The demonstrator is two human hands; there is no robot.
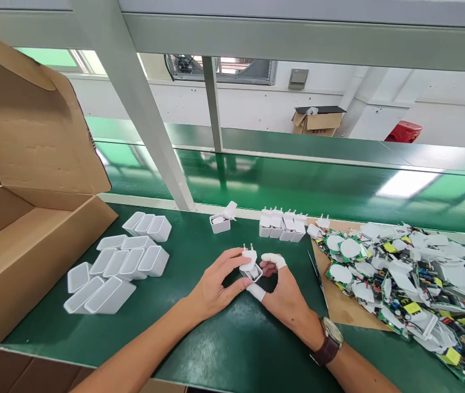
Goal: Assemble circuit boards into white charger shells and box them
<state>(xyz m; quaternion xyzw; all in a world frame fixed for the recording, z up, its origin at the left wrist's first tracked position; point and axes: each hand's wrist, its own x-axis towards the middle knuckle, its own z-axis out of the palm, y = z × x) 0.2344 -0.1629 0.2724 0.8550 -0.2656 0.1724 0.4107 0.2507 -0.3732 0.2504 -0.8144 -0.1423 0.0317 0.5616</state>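
Above the middle of the green bench I hold a white plug charger (pixel 250 264), its two-pin cap tilted over the open housing. My left hand (pixel 219 281) is closed on it from the left, with the thumb low and the fingers near the cap. From the right, my right hand (pixel 287 295) grips the housing with thumb and forefinger, both in white finger cots. Parts inside the housing are mostly hidden. Beyond my hands stand another open white charger (pixel 220 222) and a row of white housings with pinned caps (pixel 283 225).
White empty housings (pixel 109 267) stand in groups at left, beside an open cardboard box (pixel 39 229). At right, circuit boards with white caps (pixel 404 284) lie heaped on cardboard, with dark tweezers (pixel 317 275) by its edge. A metal post (pixel 146 114) rises behind the bench (pixel 216 349).
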